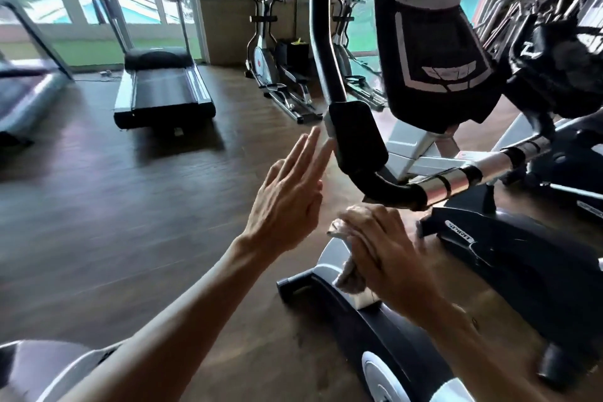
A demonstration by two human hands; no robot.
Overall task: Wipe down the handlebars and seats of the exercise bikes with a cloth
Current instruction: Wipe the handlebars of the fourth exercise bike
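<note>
Centre frame: the black handlebar (329,52) runs near-vertically from the top edge down to a bend at mid-right. The right hand (385,251), gripping the cloth (349,274), sits just below that bend and is the nearer. The left hand (287,202), fingers straight, lies beside the handlebar's lower padded section.

Left hand (287,206): bare, no glove, ring or watch seen. Right hand (388,254): bare likewise. Both forearms are uncovered to the frame edge; no sleeve is shown.
</note>
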